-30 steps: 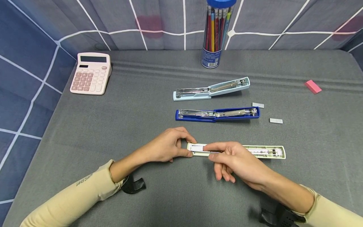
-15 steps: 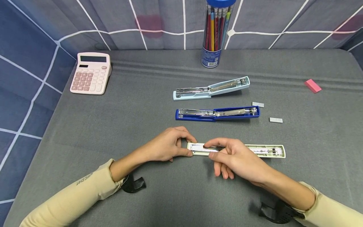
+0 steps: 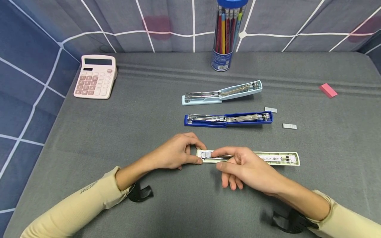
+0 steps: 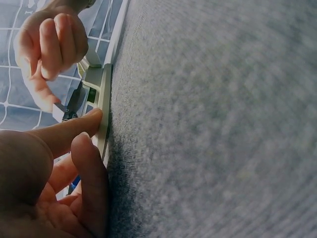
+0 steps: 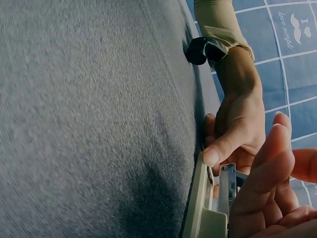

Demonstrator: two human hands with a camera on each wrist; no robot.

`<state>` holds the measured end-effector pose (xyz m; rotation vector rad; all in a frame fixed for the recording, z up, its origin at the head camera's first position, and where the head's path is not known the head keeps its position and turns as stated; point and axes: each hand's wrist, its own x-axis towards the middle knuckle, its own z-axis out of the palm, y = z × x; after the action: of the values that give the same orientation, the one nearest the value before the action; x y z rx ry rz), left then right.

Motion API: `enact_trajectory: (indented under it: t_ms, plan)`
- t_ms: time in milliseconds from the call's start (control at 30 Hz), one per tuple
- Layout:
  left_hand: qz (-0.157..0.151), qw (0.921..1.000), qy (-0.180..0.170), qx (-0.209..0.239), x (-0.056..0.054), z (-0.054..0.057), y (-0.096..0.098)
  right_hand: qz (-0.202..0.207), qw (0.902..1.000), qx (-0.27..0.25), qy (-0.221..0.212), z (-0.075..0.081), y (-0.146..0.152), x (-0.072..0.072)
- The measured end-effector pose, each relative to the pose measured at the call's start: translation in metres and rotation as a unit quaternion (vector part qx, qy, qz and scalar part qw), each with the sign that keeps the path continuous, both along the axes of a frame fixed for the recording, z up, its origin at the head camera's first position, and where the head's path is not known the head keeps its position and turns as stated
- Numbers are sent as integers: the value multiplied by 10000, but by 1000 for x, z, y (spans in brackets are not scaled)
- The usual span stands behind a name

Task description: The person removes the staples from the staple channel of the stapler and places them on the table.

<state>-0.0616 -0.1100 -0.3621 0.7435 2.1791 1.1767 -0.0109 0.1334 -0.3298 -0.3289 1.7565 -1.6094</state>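
A pale green stapler (image 3: pixel 278 159) lies opened out flat on the grey cloth, its metal magazine facing up. My left hand (image 3: pixel 174 153) grips its left end between thumb and fingers. My right hand (image 3: pixel 253 170) is over the middle of the stapler, index finger reaching left and thumb held apart from it. That index fingertip touches a small strip of staples (image 3: pixel 206 154) at the magazine's left end. In the left wrist view, the strip (image 4: pixel 59 113) sits right at the fingertip. The right hand hides the stapler's middle.
Behind are an opened dark blue stapler (image 3: pixel 227 120) and an opened light blue one (image 3: pixel 221 94). Two staple strips, one (image 3: pixel 289 126) nearer, lie to the right. A pink eraser (image 3: pixel 328 90), a pencil tub (image 3: pixel 221 61) and a calculator (image 3: pixel 95 77) stand farther back.
My right hand has shifted slightly left along the stapler, and more of the staple strip shows at its fingertip. The left hand has kept its hold in place.
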Motion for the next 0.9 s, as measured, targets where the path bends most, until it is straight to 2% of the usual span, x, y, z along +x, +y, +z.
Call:
enact_trajectory:
  t_ms: [233, 300, 367, 433, 500, 567, 633, 767, 900]
  plan:
    - [-14, 10000, 20, 6, 0, 0, 0, 399, 9967, 250, 657, 0, -5, -2]
    - [-8, 10000, 20, 13, 0, 0, 0, 413, 9953, 341, 812, 0, -6, -2]
    - [5, 10000, -12, 25, 0, 0, 0, 276, 9907, 494, 1239, -1, -8, -2]
    - [17, 10000, -33, 36, 0, 1, 0, 101, 9778, 749, 1957, -3, -10, -2]
    - [27, 10000, -44, 45, 0, 1, -1, -41, 9534, 1162, 2785, -4, -13, -2]
    - [48, 10000, -56, 34, 0, 1, -1, -130, 9233, 1607, 3486, -6, -16, -4]
    - [53, 10000, -47, 17, 0, 1, -1, -84, 9022, 1944, 3849, -7, -19, -6]
    - [67, 10000, -67, -7, 0, 1, -1, -16, 8853, 2436, 3961, -5, -21, -8]
    - [54, 9999, -113, 27, 0, 1, -1, 13, 8781, 2722, 3936, -3, -18, -8]
